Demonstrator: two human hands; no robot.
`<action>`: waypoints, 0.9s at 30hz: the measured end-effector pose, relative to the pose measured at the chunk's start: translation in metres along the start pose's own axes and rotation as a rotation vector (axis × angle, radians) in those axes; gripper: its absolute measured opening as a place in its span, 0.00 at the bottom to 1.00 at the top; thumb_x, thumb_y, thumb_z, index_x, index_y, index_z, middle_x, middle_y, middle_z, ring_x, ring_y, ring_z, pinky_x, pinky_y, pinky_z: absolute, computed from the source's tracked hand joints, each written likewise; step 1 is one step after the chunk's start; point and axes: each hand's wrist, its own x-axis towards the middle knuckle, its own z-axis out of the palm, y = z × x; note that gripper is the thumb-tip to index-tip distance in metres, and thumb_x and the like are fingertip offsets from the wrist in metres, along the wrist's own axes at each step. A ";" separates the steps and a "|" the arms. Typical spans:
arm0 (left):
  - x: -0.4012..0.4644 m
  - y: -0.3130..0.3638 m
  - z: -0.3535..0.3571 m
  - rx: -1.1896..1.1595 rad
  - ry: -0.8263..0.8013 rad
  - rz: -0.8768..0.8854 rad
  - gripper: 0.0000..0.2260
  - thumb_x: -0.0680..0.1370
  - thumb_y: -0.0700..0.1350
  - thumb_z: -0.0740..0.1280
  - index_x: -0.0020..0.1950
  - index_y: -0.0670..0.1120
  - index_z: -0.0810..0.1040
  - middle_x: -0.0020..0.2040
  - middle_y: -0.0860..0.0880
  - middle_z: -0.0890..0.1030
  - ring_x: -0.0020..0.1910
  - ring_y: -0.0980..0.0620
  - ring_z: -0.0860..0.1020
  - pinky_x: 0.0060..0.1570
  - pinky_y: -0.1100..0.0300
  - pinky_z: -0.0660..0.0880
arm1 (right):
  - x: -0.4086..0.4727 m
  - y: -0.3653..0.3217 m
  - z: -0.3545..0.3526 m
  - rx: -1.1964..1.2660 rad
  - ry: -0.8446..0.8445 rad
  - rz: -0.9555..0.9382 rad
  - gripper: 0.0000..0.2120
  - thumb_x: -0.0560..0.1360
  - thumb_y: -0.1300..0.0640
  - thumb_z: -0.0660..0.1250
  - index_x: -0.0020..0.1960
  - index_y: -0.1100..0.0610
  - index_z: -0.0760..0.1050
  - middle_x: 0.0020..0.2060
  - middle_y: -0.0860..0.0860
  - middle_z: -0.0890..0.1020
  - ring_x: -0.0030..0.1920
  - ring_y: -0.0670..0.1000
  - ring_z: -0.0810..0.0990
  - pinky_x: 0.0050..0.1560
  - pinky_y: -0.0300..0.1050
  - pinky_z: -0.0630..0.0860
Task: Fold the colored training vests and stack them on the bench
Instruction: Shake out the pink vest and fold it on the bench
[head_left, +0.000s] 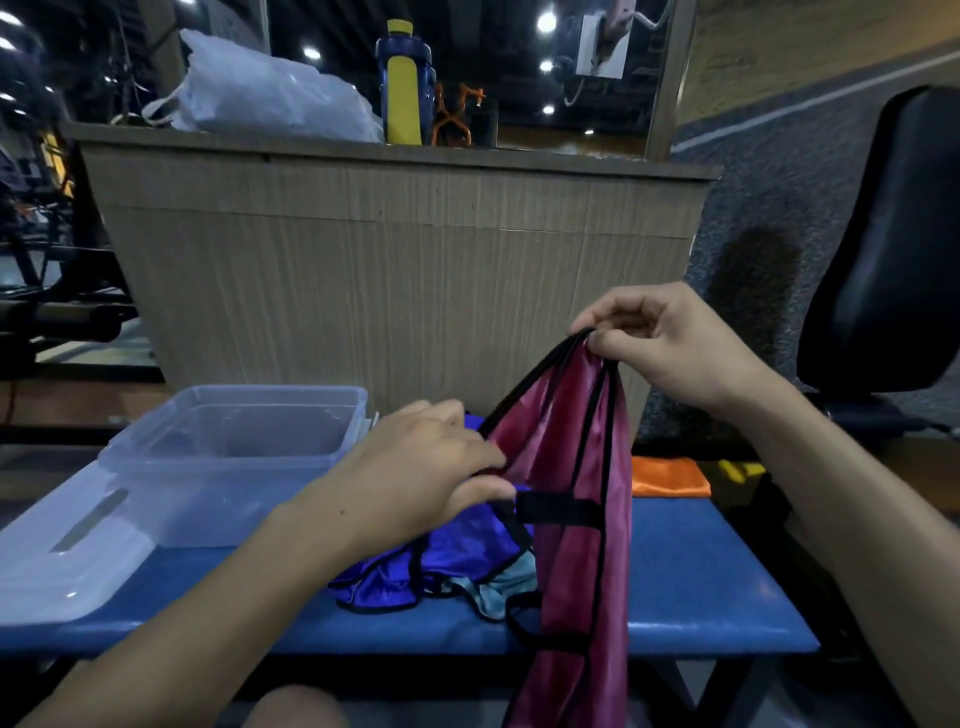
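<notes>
A maroon vest (571, 561) with black trim hangs over the front of the blue bench (701, 582). My right hand (670, 348) pinches its black shoulder straps at the top and holds it up. My left hand (421, 467) pinches the vest's black edge lower down on the left side. Under it on the bench lie a crumpled blue vest (441, 566) and a light teal vest (498, 587). A folded orange vest (667, 475) lies at the bench's far right edge.
A clear plastic box (234, 457) stands on the bench at left, its lid (67, 561) lying in front of it. Behind is a wooden counter (395, 249) with a white bag (265, 93) and a blue-yellow bottle (405, 83). A black chair (893, 249) stands at right.
</notes>
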 end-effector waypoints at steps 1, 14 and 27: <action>-0.001 -0.005 0.000 0.018 -0.015 0.018 0.20 0.81 0.62 0.56 0.44 0.52 0.81 0.36 0.57 0.80 0.38 0.52 0.75 0.35 0.59 0.70 | -0.002 0.002 -0.002 0.010 0.001 0.004 0.10 0.77 0.71 0.67 0.49 0.60 0.84 0.39 0.57 0.85 0.41 0.47 0.83 0.48 0.39 0.79; 0.036 -0.021 -0.065 -0.270 -0.074 -0.031 0.14 0.73 0.62 0.71 0.44 0.52 0.82 0.30 0.63 0.73 0.30 0.67 0.72 0.33 0.75 0.63 | -0.021 0.050 -0.007 0.622 -0.031 0.283 0.09 0.75 0.65 0.67 0.50 0.58 0.84 0.42 0.53 0.85 0.41 0.48 0.81 0.46 0.40 0.78; 0.062 -0.031 -0.094 -0.366 -0.482 -0.324 0.11 0.83 0.51 0.65 0.46 0.48 0.82 0.33 0.47 0.83 0.28 0.51 0.82 0.29 0.62 0.77 | -0.025 0.054 -0.002 0.781 -0.067 0.335 0.11 0.75 0.65 0.63 0.54 0.61 0.81 0.38 0.52 0.84 0.33 0.46 0.81 0.32 0.38 0.78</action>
